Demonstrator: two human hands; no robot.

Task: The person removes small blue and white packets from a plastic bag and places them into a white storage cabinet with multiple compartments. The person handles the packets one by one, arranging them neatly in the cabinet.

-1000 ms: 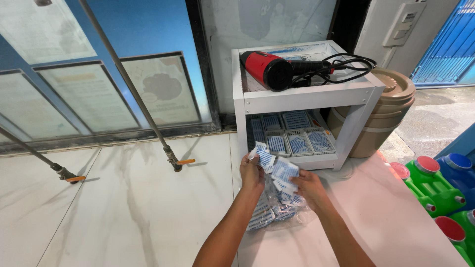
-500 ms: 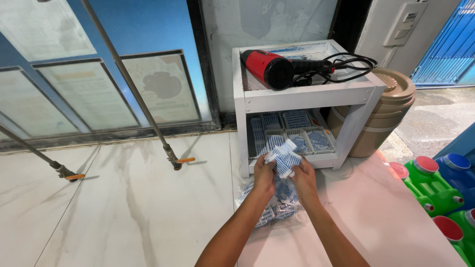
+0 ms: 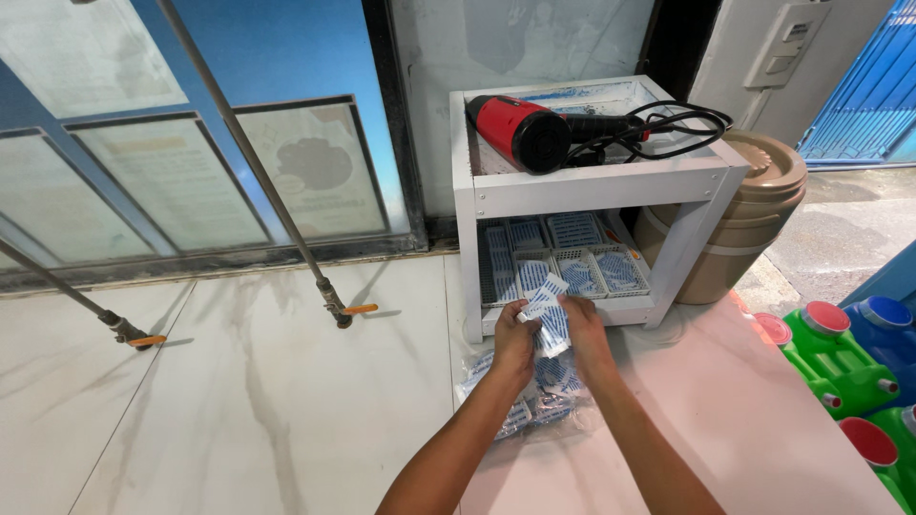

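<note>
Fingers of the left hand (image 3: 515,341) and the right hand (image 3: 583,329) pinch a small stack of white-and-blue sachets (image 3: 547,315) between them, both hands closed on it. Just below the fingers lies a clear bag of more sachets (image 3: 534,405) on the pink counter (image 3: 763,420). Just beyond them, a white shelf unit (image 3: 592,181) holds baskets of sachets (image 3: 572,262); a red hair dryer (image 3: 525,129) lies on top.
</note>
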